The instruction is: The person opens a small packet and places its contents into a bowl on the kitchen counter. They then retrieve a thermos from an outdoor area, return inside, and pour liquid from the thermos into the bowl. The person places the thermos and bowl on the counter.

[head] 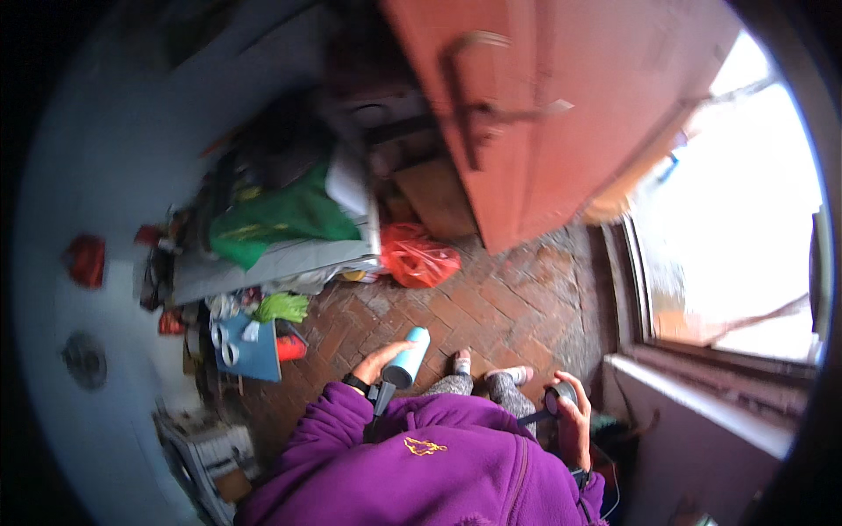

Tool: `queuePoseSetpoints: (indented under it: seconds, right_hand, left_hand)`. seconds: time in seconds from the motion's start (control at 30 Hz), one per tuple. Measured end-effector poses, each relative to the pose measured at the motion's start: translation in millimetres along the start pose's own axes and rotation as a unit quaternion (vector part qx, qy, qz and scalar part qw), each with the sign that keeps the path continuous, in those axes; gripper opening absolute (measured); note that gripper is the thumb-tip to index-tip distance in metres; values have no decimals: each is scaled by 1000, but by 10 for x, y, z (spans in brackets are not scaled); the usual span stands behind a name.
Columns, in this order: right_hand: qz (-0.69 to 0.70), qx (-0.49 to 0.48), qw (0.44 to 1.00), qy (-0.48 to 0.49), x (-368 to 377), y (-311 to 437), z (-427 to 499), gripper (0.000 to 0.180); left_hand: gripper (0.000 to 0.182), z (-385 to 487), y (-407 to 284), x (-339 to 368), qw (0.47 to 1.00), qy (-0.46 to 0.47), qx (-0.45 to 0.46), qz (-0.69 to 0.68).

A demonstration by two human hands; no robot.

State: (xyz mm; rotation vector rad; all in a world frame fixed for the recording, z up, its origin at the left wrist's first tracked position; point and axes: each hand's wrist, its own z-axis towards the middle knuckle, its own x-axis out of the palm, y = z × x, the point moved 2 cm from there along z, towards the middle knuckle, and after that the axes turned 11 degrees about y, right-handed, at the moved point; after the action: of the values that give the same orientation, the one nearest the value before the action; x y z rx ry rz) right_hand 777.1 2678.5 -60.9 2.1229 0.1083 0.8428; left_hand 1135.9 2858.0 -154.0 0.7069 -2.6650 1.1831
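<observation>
My left hand (373, 363) is wrapped around a light blue cylindrical bottle (409, 358), held tilted in front of my waist. Its dark round end faces back towards me; whether that is its base or its mouth cannot be told. Off to the right, the fingers of my right hand (576, 411) grip a dark round object with a pale face (558, 396), perhaps a cap or a roll. A dark strip (534, 417) stretches from it towards my jacket. The two held things are well apart.
A red door (546, 131) with a metal handle stands ajar ahead, beside a bright doorway (730, 263). A red plastic bag (421, 256) sits on the brick floor (473, 309). At left are a cluttered table (276, 260) with green cloth and a blue stool-like surface (248, 345).
</observation>
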Motion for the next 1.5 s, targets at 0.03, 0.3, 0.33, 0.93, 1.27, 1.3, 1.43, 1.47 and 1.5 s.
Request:
queuePoseSetpoints:
  seconds: [0.03,0.3,0.33,0.93,1.27,1.3,1.43,1.47,1.5]
  right_hand:
    - [-11,-1,1000,19,154,-42,72,53]
    - [-128,53,977,160,1229,-459,523,56]
    - [-150,73,971,174,1332,-517,574,57]
    - [-280,284,708,583,3048,-1772,782,73]
    - [-356,316,537,696,3813,-2668,-193,48]
    - [-373,315,513,706,3925,-2753,-343,48]
    - [-363,333,459,739,4307,-3141,-1014,44]
    - [-361,332,442,751,4373,-3259,-1178,42]
    - [-374,339,424,752,4434,-3390,-1328,43]
  left_hand:
    - [46,-81,50,-143,1000,4,-17,-25]
    - [43,-1194,656,-960,990,-83,26,-112]
    - [39,-1316,766,-1028,992,-115,31,-40]
    - [55,-3485,2438,591,807,-543,234,-7]
    - [61,-3977,3590,1339,723,-624,257,-149]
    - [61,-3977,3725,1378,715,-619,264,-190]
    - [60,-3929,4356,1488,666,-689,233,-165]
    - [58,-3935,4567,1375,680,-658,222,-236]
    - [56,-3916,4732,1346,690,-621,209,-306]
